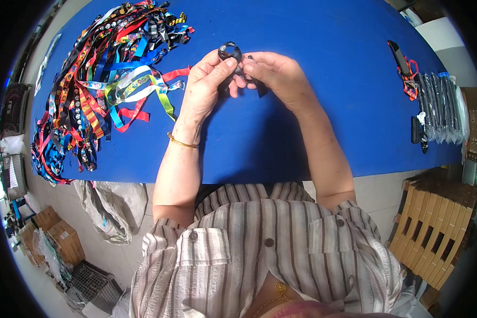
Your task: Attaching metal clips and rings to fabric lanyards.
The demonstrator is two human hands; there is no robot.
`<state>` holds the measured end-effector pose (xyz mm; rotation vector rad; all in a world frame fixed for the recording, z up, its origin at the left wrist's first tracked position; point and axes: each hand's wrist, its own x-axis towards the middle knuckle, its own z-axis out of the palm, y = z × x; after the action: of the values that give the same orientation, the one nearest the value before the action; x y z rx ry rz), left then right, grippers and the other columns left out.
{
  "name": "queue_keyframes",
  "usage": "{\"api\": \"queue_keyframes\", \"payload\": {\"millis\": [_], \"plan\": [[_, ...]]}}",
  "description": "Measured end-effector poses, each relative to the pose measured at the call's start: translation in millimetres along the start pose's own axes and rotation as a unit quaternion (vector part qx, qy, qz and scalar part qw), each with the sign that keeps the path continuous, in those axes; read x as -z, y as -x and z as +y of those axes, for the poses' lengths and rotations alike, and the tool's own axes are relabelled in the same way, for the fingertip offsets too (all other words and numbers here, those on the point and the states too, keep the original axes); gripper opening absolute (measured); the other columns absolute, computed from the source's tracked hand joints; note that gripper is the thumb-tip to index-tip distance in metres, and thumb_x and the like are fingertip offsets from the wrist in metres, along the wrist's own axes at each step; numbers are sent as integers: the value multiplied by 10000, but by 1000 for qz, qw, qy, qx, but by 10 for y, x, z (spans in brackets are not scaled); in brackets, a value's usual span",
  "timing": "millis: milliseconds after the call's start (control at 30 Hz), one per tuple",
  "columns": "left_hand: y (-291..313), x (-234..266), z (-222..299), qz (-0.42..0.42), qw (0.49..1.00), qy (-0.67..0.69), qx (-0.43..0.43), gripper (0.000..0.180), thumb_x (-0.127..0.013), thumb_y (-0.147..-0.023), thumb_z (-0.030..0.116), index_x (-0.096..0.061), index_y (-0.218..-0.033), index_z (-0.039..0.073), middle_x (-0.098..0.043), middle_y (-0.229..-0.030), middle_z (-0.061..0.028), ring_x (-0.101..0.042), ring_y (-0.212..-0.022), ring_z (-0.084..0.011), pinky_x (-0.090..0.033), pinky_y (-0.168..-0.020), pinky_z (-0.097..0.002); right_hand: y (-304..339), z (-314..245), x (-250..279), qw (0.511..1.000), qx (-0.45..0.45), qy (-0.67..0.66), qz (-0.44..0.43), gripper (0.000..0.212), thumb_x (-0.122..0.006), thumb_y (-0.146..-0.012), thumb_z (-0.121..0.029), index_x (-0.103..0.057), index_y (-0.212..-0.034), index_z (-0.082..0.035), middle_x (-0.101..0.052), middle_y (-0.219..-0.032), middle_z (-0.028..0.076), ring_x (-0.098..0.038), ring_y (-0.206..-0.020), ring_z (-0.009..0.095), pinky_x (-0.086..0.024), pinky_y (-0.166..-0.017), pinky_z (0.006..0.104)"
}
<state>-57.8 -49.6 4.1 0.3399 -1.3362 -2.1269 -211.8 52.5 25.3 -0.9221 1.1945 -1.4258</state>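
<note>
Over the middle of the blue table, my left hand pinches a dark, shiny ribbon between thumb and fingers, and a loop of it stands up above the thumb. Close beside it, my right hand has its thumb pressed against its fingers on the same ribbon. One dark end hangs below the right fingers. The part between my hands is mostly covered by the fingertips. To the left lies a large heap of colourful printed ribbons, with several strips trailing toward my left wrist.
On the blue table, at the right, are orange-handled scissors, a dark oblong tool, a row of clear-wrapped dark packs and a small black object. Stacked cardboard stands at lower right; boxes and a sack at lower left.
</note>
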Motion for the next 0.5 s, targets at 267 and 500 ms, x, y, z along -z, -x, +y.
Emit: {"api": "queue_keyframes", "payload": {"millis": [267,500], "plan": [[-23,25,-21,8,1000,1,-3,176,-551,-1006,151,-628,-1064,3,-689,-996,-118,-653,-721,-142,-498,-534,-239,-87,136,67,1000,12,-18,18,270,-653,-940,-99,-643,-1148,72,-681,-893,61,-626,-775,113,-506,-694,229],[-46,-49,-31,74,989,129,15,191,-555,-1011,178,-600,-1059,-1,-675,-1119,-232,-647,-670,-178,-502,-503,-255,-160,227,91,982,39,-115,147,215,-677,-908,-45,-647,-1096,54,-717,-943,129,-686,-827,160,-560,-722,263]]}}
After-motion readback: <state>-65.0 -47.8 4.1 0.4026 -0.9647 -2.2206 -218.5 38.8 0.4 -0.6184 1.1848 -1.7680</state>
